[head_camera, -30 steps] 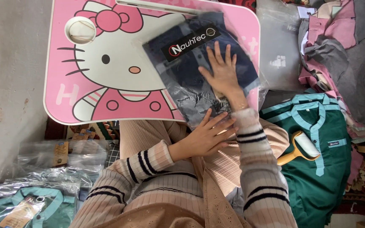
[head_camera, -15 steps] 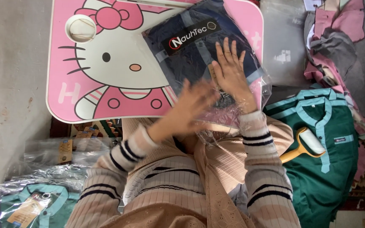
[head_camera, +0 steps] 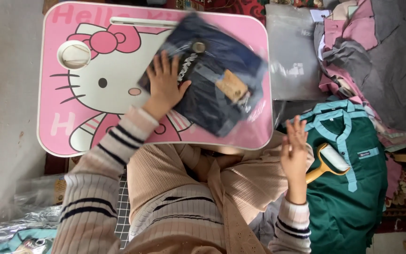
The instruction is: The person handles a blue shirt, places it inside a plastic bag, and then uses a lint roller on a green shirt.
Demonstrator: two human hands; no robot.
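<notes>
Garment: I'm seeing the bagged dark-blue garment (head_camera: 212,89) lying slantwise on the pink lap table (head_camera: 71,127).
Left hand (head_camera: 165,84): I'm pressing it flat, fingers spread, gripping nothing.
Right hand (head_camera: 294,150): I'm holding it open, empty, farther off.

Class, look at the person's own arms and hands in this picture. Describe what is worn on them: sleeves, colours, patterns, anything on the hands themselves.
Both arms wear long ribbed knit sleeves, pale pinkish-beige with dark navy and white bands. The left sleeve shows stripes near the cuff and further up; the right sleeve is striped at the cuff. The left hand and right hand are bare: no gloves, and no rings or watch can be made out.
</notes>
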